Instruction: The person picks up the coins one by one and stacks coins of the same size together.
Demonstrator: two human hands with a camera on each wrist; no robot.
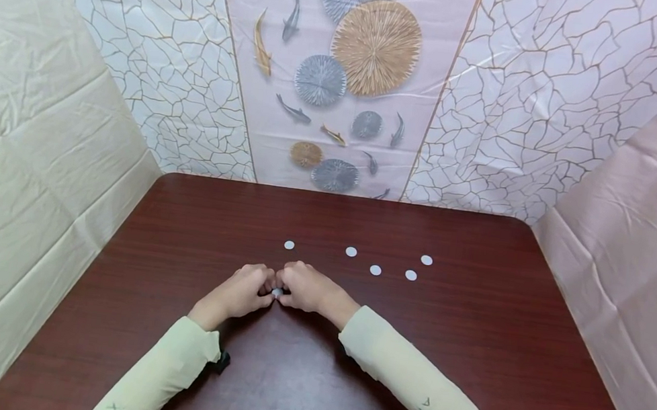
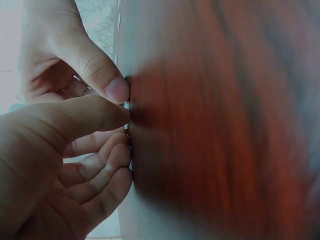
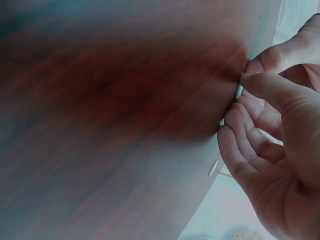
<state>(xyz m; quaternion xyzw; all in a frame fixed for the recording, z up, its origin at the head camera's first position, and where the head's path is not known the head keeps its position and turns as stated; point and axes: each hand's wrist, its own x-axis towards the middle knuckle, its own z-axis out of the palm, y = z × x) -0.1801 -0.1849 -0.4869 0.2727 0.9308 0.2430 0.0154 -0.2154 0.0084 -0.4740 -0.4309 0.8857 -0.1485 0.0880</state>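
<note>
A small white disc (image 1: 276, 292) lies at the table surface between both hands, partly hidden by fingertips. From its left side my left hand (image 1: 242, 290) pinches it, thumb at the near edge and curled fingers at the far edge. My right hand (image 1: 313, 290) pinches the same disc from the right, its fingertips close beside the left ones. In the left wrist view only a thin edge of the disc (image 2: 126, 106) shows by the thumb tips. The right wrist view shows a pale sliver of the disc (image 3: 239, 91) between thumb and fingers.
Beyond the hands, several more white discs lie flat on the dark reddish table (image 1: 469, 356), one of them at the left (image 1: 289, 245) and another at the far right (image 1: 426, 260). Cloth hangings (image 1: 337, 131) with patterns enclose the back and sides.
</note>
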